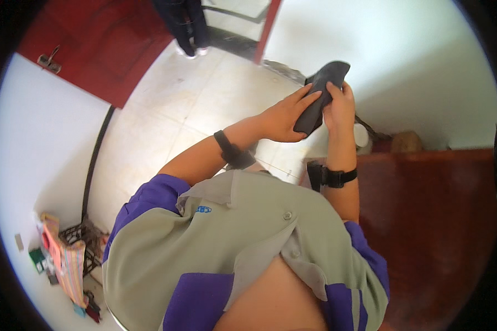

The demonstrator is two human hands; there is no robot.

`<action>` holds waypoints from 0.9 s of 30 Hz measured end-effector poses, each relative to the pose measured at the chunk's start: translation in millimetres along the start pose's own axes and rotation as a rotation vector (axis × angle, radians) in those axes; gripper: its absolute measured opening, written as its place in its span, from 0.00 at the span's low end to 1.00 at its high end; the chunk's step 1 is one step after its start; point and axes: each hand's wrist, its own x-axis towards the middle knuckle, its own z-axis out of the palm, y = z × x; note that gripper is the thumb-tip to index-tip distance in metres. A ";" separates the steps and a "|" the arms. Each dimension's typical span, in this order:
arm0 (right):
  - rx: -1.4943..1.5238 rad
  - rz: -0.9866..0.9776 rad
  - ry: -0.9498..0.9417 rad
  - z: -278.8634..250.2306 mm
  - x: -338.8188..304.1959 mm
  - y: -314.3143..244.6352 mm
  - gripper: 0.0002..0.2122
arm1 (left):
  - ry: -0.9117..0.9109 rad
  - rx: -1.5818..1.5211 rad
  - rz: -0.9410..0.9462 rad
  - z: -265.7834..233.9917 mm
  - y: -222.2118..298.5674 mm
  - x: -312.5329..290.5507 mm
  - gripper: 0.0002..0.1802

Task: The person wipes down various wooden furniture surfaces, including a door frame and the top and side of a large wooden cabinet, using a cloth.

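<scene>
Here's the pale floor point(154, 121), spreading below and out to the left of the left grip point(286, 117), likely the roomiest side for moving. The white wall point(419, 71) crowds in right of the right grip point(341, 110), and the brown counter point(425, 231) sits behind that grip, its edge passing near the forearm. And held up between both grips, the black pad point(324, 83)! It looks light, bendy, hard to break, perhaps slightly slick; its long sides seem best to pinch. The left grip has fingers across its face, thumb at its near end; the right is closed on its side, thumb uppermost.
</scene>
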 end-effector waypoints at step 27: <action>-0.791 -0.309 -1.028 274.2 188.5 71.7 0.28 | 0.773 -1.173 -0.512 -294.1 -179.9 49.7 0.24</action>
